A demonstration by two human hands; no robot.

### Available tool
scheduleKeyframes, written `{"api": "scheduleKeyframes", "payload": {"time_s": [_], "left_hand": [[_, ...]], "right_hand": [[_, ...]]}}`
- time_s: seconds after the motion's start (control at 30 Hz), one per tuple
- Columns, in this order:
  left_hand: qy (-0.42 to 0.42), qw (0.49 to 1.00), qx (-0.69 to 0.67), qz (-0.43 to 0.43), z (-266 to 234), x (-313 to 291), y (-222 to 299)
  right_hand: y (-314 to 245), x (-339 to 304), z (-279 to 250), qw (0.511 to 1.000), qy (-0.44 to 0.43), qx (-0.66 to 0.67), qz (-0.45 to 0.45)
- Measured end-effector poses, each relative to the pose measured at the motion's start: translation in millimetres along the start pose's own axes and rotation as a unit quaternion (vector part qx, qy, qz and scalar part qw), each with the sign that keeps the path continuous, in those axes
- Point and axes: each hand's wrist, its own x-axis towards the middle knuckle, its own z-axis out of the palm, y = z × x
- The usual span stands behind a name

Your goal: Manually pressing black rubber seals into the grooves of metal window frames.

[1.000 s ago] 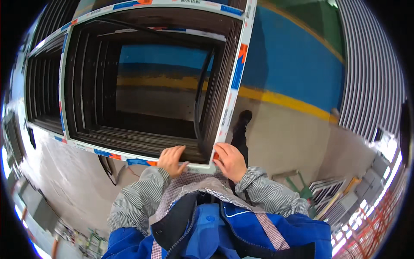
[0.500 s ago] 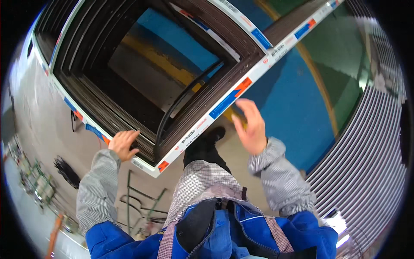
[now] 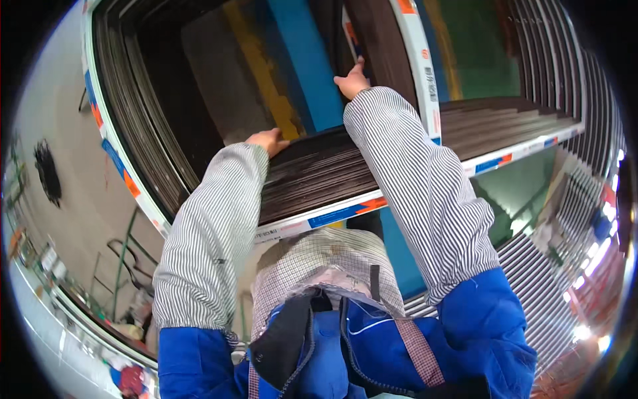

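Both my arms reach over the near side of a stack of rectangular frames (image 3: 312, 176) with dark brown inner sides and white taped edges. At the inner right side, my right hand (image 3: 353, 82) has its thumb and index finger on either side of a black flexible strip (image 3: 337, 36), which runs up along that side. My left hand (image 3: 268, 141) is over the near inner side. Its fingertips point right, beside a dark length along that side. Most of the left fingers are hidden, so its grip is unclear.
More stacked frames (image 3: 508, 110) stand on the right, with silver ribbed profiles (image 3: 515, 263) below them. Blue floor and a yellow line (image 3: 262, 73) show through the opening. A black bundle (image 3: 46, 173) lies on the grey floor at left, near a green metal rack (image 3: 123, 259).
Both hands have moved inward and away from me, over the near frame edge. The left hand has left the outer left edge. My view has turned, so the frames now lie straighter before me.
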Motion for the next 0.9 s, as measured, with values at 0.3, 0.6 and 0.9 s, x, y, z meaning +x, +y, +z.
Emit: {"api": "scheduleKeyframes", "payload": {"time_s": [0.3, 0.6, 0.9], "left_hand": [[0.121, 0.962, -0.219, 0.106, -75, -109, 7], [-0.059, 0.992, -0.037, 0.101, -33, -153, 75], [0.128, 0.968, -0.099, 0.19, 28, -117, 129]], "right_hand": [[-94, -83, -69, 0.842, -0.151, 0.168, -0.489], [-48, -100, -100, 0.956, -0.189, 0.174, -0.144], [-2, -84, -115, 0.969, -0.105, 0.185, -0.124]]}}
